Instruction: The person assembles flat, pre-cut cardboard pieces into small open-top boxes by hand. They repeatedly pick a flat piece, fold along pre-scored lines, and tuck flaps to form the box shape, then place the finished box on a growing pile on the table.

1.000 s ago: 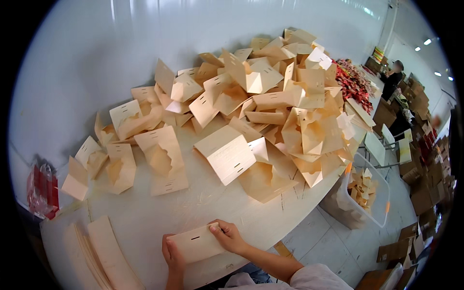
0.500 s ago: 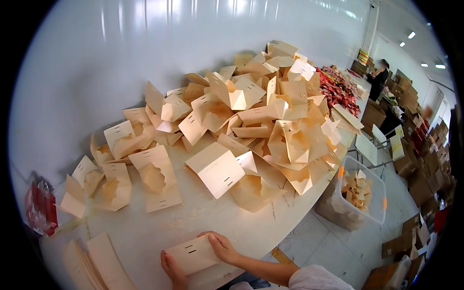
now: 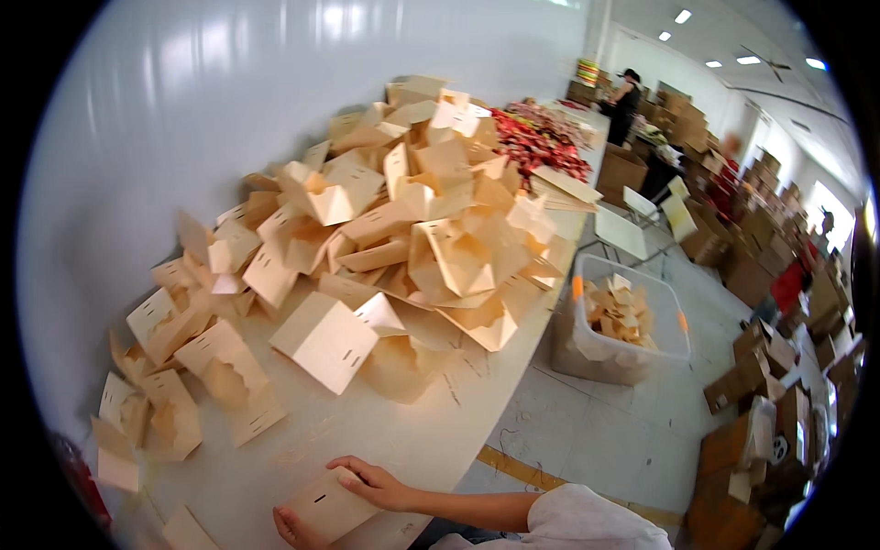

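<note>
A folded cream cardboard piece (image 3: 328, 510) with a dark slot lies at the near edge of the table, between my two hands. My right hand (image 3: 374, 483) grips its far right edge, thumb on top and fingers over the rim. At its left end is my left hand (image 3: 295, 528), fingers curled against the edge and partly cut off by the frame. Beyond them, several cut-out cardboard pieces lie half folded; one slotted piece (image 3: 328, 339) stands tented on the tabletop (image 3: 449, 417). Part of a flat cardboard stack (image 3: 188, 530) shows at the lower left.
A large heap of folded cardboard (image 3: 403, 197) leans toward the wall. Red items (image 3: 541, 142) are piled farther along. On the floor at right stand a clear plastic bin (image 3: 596, 353) of cardboard scraps, white chairs (image 3: 621, 233) and brown boxes (image 3: 738, 467). A person (image 3: 625, 108) stands far back.
The view has swung to the right, so the heap and bin appear farther left. Both hands keep hold of the folded cardboard, which now shows one slot instead of two.
</note>
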A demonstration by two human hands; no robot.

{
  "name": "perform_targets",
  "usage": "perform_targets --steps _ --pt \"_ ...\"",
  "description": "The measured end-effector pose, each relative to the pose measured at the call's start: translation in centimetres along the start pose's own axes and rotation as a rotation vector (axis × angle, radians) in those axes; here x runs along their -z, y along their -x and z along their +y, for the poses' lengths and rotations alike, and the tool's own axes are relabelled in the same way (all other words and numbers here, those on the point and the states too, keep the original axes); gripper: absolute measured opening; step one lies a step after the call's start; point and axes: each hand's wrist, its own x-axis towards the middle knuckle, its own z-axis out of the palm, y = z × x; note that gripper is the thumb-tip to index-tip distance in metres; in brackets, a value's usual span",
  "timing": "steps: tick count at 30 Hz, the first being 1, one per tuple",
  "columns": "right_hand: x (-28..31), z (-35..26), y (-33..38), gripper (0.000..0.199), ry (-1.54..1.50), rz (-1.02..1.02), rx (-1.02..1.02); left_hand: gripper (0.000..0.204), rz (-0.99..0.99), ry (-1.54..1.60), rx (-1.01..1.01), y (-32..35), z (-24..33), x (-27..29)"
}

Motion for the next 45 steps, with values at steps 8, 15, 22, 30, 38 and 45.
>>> perform_targets --steps 8,15,22,30,38,45 --pt "1.4 -0.2 1.6 0.031 0.262 -0.039 -0.03 0.044 -0.074 -0.051 -0.01 -0.2 -1.7 1.4" --pt "1.3 -2.3 3.1 0.028 0.207 0.175 -0.069 0.048 -0.129 -0.416 -0.058 1.5 0.9 -0.1" --pt "2.3 -4.6 4.8 0.025 0.254 0.239 0.08 0.048 -0.118 -0.392 -0.091 3.0 4.0 -2.4" --pt "4.1 -5.3 6.9 0.032 0.27 0.33 0.059 0.047 -0.234 -0.211 -0.149 4.0 1.9 -2.7" --pt "3.3 -5.6 8.2 0.029 0.3 0.267 0.042 0.048 -0.205 -0.392 -0.164 5.2 3.5 -2.5" --pt "3.5 -3.6 8.2 0.046 0.127 -0.09 0.024 0.052 -0.138 -0.204 -0.144 4.5 1.3 0.4"
